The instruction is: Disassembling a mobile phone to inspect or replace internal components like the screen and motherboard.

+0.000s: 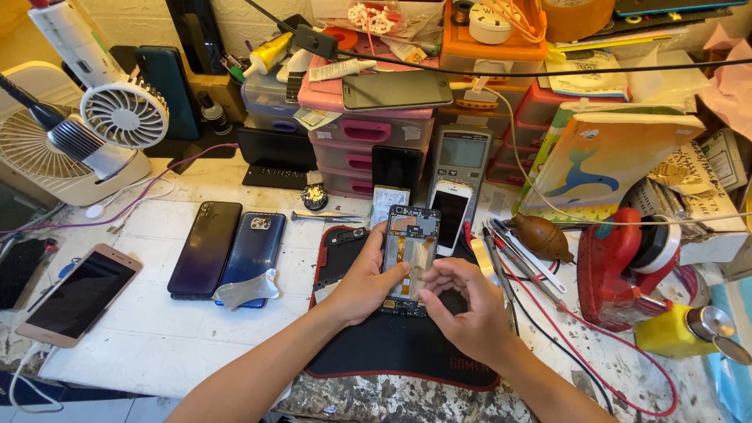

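Over the black mat (392,345), your left hand (362,282) grips the opened phone (409,258)'s left edge; right fingertips (429,274) pinch its middle, tools (501,258) crowding right.

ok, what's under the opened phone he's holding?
A black work mat with a red edge lies under the opened phone. Left hand grips the phone's side; right hand touches its inside. A black phone back lies beside it. The mat beneath the hands is hidden.
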